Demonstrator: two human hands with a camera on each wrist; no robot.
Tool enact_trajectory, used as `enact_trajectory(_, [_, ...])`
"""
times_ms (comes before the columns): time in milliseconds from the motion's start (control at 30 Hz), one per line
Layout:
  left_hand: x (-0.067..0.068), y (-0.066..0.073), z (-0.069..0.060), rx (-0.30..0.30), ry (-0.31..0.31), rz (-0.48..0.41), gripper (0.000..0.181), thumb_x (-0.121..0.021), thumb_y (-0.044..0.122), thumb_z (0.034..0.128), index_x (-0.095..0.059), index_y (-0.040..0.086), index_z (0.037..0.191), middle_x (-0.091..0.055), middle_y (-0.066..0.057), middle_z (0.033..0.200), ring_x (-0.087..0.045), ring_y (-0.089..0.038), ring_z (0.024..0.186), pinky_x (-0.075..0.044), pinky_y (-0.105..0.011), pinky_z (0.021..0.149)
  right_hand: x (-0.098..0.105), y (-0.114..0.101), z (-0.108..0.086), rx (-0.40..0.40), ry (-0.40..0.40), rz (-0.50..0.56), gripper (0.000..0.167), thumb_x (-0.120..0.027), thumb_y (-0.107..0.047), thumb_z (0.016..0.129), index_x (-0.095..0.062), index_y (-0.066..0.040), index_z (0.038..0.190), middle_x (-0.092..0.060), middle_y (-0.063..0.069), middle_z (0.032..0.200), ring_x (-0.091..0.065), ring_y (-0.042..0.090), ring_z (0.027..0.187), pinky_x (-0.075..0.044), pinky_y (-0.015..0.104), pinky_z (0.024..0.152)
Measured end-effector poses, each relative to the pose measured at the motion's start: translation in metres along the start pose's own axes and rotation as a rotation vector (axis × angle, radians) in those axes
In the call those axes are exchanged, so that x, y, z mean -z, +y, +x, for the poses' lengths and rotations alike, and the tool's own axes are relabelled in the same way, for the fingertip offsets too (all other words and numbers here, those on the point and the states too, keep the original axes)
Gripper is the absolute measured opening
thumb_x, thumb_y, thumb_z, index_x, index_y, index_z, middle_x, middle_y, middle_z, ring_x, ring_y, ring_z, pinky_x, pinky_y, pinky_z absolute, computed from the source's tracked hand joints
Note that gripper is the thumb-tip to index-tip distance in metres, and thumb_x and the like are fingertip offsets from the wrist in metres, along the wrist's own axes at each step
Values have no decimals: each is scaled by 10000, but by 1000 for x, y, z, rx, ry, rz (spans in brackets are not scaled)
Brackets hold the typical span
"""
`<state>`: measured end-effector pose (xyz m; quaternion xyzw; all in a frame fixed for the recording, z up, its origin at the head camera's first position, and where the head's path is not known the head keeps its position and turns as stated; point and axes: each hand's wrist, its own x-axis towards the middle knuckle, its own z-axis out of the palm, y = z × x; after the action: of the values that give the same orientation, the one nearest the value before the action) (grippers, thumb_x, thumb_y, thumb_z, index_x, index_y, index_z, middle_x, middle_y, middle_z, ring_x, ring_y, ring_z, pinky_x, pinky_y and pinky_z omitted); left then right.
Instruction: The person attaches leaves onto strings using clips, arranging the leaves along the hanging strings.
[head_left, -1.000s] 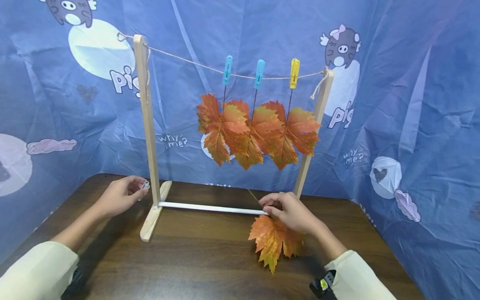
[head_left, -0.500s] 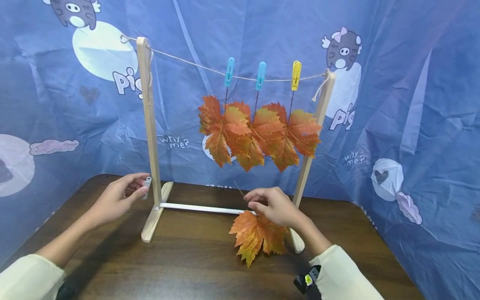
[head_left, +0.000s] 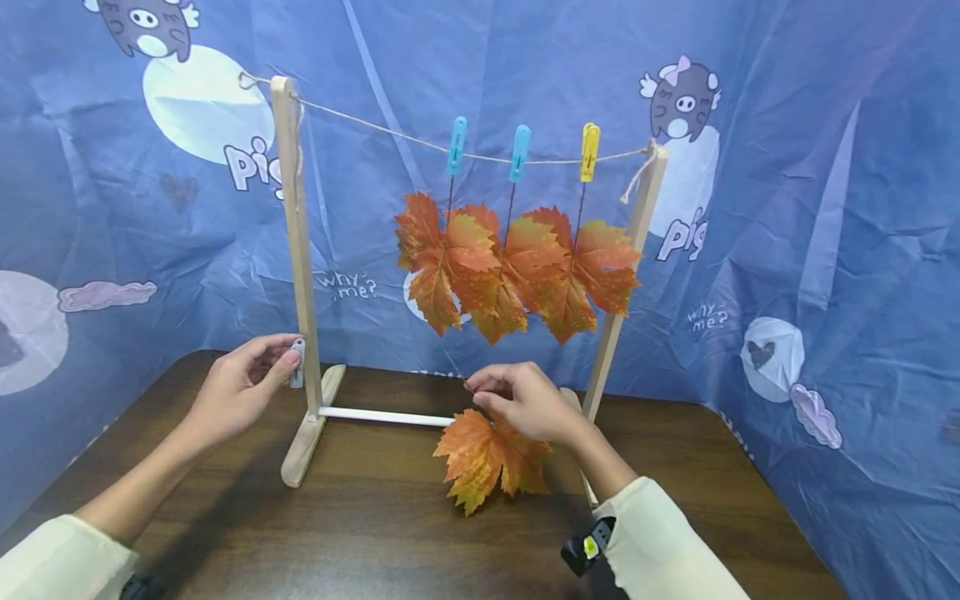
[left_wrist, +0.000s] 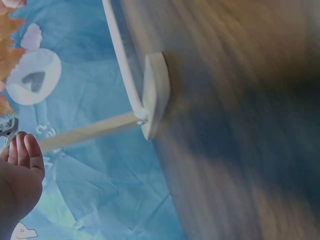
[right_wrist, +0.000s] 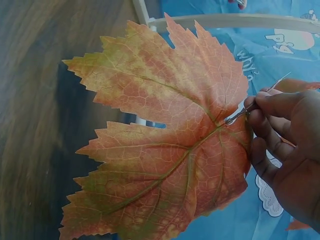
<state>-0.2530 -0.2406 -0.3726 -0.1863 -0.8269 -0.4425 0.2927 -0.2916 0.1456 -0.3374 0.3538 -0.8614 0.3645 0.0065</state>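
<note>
My left hand (head_left: 238, 385) pinches a pale grey clothespin (head_left: 297, 364) between thumb and fingers, beside the rack's left post. In the left wrist view only part of that clothespin (left_wrist: 9, 128) shows past the fingers. With my right hand (head_left: 525, 402) I pinch the thin stem of an orange-yellow maple-like leaf (head_left: 491, 458), which hangs below the hand over the table. The right wrist view shows this leaf (right_wrist: 165, 165) broadside, its stem between thumb and index finger. Three similar leaves (head_left: 450, 262) hang from a string (head_left: 375, 127) by two blue clothespins (head_left: 457, 146) and a yellow clothespin (head_left: 589, 153).
The string runs between a left wooden post (head_left: 296, 242) and a right wooden post (head_left: 637, 225). A white bar (head_left: 386, 415) joins their feet low down, on a dark wooden table (head_left: 360, 533). Blue printed cloth (head_left: 787, 208) surrounds the back and sides.
My right hand has moved left and slightly up with the leaf. The left hand has risen a little towards the left post, its clothespin now more upright and more visible.
</note>
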Motion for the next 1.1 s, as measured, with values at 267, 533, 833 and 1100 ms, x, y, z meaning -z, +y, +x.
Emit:
enact_trajectory(267, [-6, 16, 8, -10, -11, -8, 273, -639, 77, 1014, -673, -14, 1269, -699, -98, 970, -607, 25, 838, -490, -96, 701, -4, -10, 12, -4, 9, 2, 143, -698, -65, 976, -752, -79, 1108, -763, -14, 947, -714, 106, 853, -568, 268, 727])
enact_trajectory(533, [-8, 31, 25, -49, -13, -3, 286, -641, 84, 1010, -675, -9, 1279, -729, -106, 972, -622, 35, 835, -501, -100, 708, -7, -22, 27, 20, 30, -12, 137, -692, -94, 987, -750, -71, 1110, -766, 7, 954, -688, 58, 789, -549, 248, 665])
enact_trajectory(833, [-8, 45, 39, -63, -1, -7, 288, -620, 118, 1027, -670, -17, 1277, -719, -116, 952, -630, 11, 800, -499, -104, 705, -12, -38, 39, 48, 86, -21, 111, -703, -97, 980, -751, -71, 1077, -765, 20, 912, -683, 102, 722, -523, 246, 611])
enact_trajectory(1100, [-7, 57, 59, -90, 8, 1, 304, -616, 148, 1031, -667, -30, 1272, -717, -119, 956, -617, 11, 818, -487, -102, 729, -11, -55, 51, 48, 122, -47, 113, -701, -129, 988, -746, -71, 1075, -762, 22, 918, -662, 76, 713, -519, 240, 613])
